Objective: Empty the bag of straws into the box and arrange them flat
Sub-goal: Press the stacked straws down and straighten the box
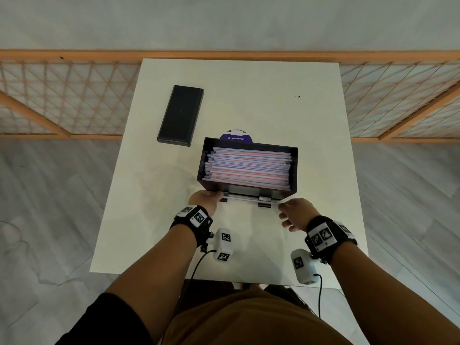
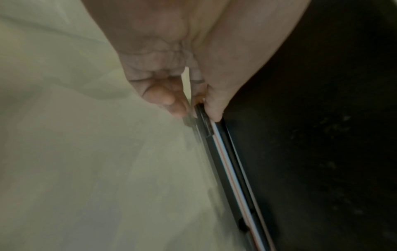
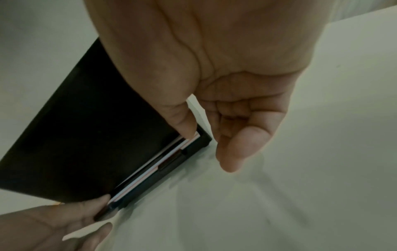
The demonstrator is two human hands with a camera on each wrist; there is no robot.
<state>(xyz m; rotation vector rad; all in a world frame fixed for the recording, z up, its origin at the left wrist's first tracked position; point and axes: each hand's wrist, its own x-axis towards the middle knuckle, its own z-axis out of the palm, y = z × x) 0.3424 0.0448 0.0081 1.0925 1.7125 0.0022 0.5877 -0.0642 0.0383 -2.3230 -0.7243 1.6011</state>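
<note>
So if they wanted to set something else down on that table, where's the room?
The white table is bare along its right side, right of the black box, and across the far edge beyond the black lid. The near strip is crowded: the left hand and right hand pinch a straw at the box's front slot.

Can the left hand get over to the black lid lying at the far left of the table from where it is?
Probably yes. The lid lies flat with bare table between it and the left hand, but that hand now pinches a straw at the box front.
</note>
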